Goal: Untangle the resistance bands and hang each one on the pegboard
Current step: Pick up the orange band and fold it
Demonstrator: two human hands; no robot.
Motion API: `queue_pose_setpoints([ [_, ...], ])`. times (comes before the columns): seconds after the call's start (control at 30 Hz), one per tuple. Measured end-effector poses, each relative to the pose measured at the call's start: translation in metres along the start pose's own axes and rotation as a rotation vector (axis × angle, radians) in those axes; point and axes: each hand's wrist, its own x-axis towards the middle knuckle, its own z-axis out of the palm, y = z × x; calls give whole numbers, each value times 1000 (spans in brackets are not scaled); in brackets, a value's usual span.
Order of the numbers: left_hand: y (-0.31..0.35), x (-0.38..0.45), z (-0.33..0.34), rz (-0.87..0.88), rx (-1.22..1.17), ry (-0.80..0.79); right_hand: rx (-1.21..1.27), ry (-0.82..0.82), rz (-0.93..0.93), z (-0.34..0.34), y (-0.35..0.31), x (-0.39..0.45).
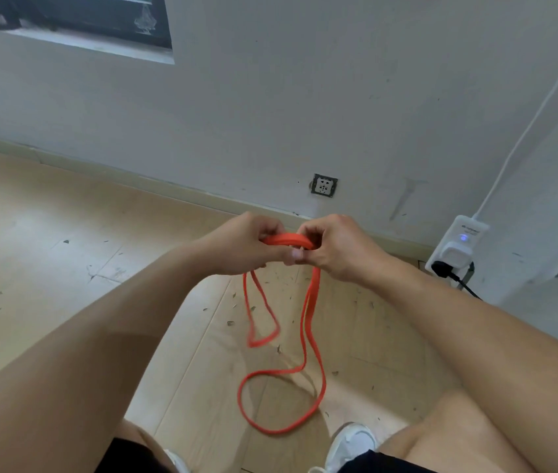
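Observation:
An orange resistance band (309,322) hangs from both my hands in front of me. My left hand (240,247) pinches its folded top on the left. My right hand (335,247) grips the same bunch on the right, fingers curled round it. A short loop dangles under my left hand. A longer loop drops from my right hand and curls on the wooden floor between my feet. No pegboard is in view.
A pale wall (305,97) stands close ahead with a wall socket (324,185) near the skirting. A white plug adapter (456,247) with a black cable sits at the right. The wooden floor (49,250) carries scattered small debris. My white shoes (352,445) show below.

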Motion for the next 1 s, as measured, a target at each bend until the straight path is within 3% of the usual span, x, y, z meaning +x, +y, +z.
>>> queue_pose_setpoints([
  [0.17,1,0,0,78,57,173,59,-51,71,-1,3,-3],
  [0.37,7,-3,-11,149,-156,431,78,-248,113,-1,23,-6],
  [0.43,4,-4,-17,116,-191,434,113,-208,114,-2,29,-6],
  [0.57,-1,-7,-21,57,-202,287,147,-59,122,-5,29,-5],
  [0.7,1,-5,-10,81,-46,223,151,23,79,-2,16,-1],
  [0.8,2,-3,-7,121,11,263,168,77,39,-1,9,1],
  [1.0,1,-1,-7,142,25,383,172,6,46,-4,4,0],
])
